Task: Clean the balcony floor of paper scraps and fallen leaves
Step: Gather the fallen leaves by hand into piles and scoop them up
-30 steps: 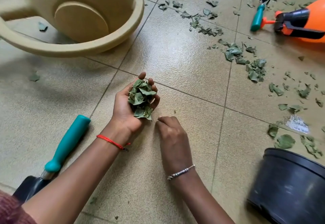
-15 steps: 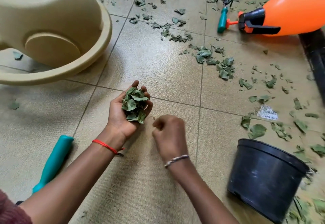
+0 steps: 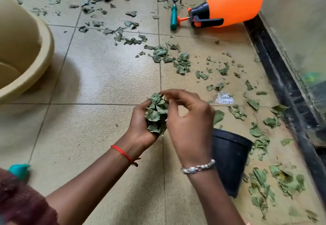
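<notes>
Head view: the left hand [image 3: 140, 125] cups a clump of torn green leaf pieces [image 3: 156, 113] above the beige tiled floor [image 3: 98, 76], fingers curled round it. The right hand [image 3: 189, 126] bends blurred fingertips [image 3: 165, 93] onto the clump's top; whether they pinch is unclear. Scattered green leaf scraps [image 3: 182, 64] and a white printed paper scrap [image 3: 223, 99] lie beyond.

Head-worn view, steeply down, near the tiled floor [image 3: 105, 76].

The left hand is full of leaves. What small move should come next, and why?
Probably tip the handful of leaves into the black pot. The left hand grips a full bunch, the right hand touches its top, and the pot is close beside them. More loose leaves wait on the floor.
</notes>
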The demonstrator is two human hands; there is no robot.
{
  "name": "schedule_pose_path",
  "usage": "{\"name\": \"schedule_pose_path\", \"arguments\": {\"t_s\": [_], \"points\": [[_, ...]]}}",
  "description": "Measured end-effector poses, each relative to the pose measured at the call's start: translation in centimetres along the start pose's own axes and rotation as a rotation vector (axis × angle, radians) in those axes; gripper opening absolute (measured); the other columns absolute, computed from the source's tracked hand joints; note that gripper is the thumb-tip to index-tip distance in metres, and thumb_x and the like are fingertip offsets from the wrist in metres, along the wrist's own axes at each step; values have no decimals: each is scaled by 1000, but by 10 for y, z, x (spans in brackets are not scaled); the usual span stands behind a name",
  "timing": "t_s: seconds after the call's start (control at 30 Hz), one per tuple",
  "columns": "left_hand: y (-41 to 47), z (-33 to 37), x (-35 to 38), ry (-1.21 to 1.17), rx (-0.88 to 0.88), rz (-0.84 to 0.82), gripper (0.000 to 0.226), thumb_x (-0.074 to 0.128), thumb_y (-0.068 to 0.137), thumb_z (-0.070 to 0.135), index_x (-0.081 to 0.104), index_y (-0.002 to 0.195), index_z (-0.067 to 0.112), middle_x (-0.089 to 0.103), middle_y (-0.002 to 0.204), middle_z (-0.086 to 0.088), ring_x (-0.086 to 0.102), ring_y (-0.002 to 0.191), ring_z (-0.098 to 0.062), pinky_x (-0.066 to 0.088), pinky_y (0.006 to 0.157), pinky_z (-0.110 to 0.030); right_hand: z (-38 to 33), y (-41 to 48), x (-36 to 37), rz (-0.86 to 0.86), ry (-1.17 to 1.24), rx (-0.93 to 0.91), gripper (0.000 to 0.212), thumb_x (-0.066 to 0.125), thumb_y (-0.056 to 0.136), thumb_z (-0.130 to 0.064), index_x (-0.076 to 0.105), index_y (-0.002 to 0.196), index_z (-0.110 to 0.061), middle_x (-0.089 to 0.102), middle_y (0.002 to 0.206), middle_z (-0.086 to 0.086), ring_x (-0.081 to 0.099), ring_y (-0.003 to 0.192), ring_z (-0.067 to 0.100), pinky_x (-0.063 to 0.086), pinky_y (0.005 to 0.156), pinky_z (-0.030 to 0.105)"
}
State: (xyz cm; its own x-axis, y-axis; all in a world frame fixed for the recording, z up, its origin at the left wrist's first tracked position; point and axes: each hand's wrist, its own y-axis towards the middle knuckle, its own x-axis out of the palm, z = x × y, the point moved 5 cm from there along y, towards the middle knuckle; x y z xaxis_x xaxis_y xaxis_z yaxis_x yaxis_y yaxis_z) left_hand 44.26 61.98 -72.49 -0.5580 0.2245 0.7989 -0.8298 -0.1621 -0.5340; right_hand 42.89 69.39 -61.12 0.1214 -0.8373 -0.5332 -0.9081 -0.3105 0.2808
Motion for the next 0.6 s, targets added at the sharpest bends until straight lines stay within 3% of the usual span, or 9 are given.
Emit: {"name": "schedule_pose_path", "arguments": {"t_s": [0.1, 0.23, 0.37, 0.43, 0.5, 0.6], "points": [[11, -11, 13, 0, -52, -69, 25, 44, 78, 19, 65, 90, 13, 66, 77, -6, 62, 64, -17, 54, 59, -25, 15, 11, -34, 93, 171, 118, 26, 63, 82, 2, 68, 91, -23, 68, 86, -13, 64, 76, -3, 51, 65, 11], [21, -25, 22, 28, -97, -116, 25, 44, 77, 20, 64, 91, 15, 62, 80, -5, 59, 65, -16, 52, 60, -23, 56, 27, -104, 459, 393, 196, 17, 61, 80, 5, 68, 86, -9, 70, 79, 1, 67, 70, 11, 52, 61, 18], [26, -37, 36, 95, -131, -108, 27, 40, 85, 18, 67, 88, 13, 62, 78, -6, 60, 62, -18, 53, 59, -24, 138, -7, -169, 812, 315, 383, 27, 49, 69, 4, 67, 77, -15, 67, 67, -8, 62, 66, 5, 48, 65, 19], [32, -39, 44, 94, -135, -91, 32, 33, 94, 17, 64, 91, 13, 61, 79, -7, 59, 62, -18, 53, 59, -23, 167, -46, -174, 812, 113, 493, 29, 48, 72, 2, 67, 81, -17, 69, 79, -2, 59, 71, 0, 44, 70, 12], [39, -41, 51, 53, -126, -96, 32, 31, 98, 19, 62, 93, 14, 61, 79, -7, 58, 62, -18, 53, 58, -23, 189, -82, -167, 694, -61, 589, 29, 51, 81, 5, 67, 102, -8, 67, 106, 14, 61, 89, 12, 39, 76, 5], [50, -44, 59, 7, -114, -99, 29, 34, 95, 17, 63, 90, 14, 62, 78, -6, 59, 63, -18, 52, 58, -22, 212, -117, -144, 355, -183, 627, 49, 57, 90, -13, 43, 137, -12, 35, 147, 10, 36, 133, 22, 27, 100, 16]]}}
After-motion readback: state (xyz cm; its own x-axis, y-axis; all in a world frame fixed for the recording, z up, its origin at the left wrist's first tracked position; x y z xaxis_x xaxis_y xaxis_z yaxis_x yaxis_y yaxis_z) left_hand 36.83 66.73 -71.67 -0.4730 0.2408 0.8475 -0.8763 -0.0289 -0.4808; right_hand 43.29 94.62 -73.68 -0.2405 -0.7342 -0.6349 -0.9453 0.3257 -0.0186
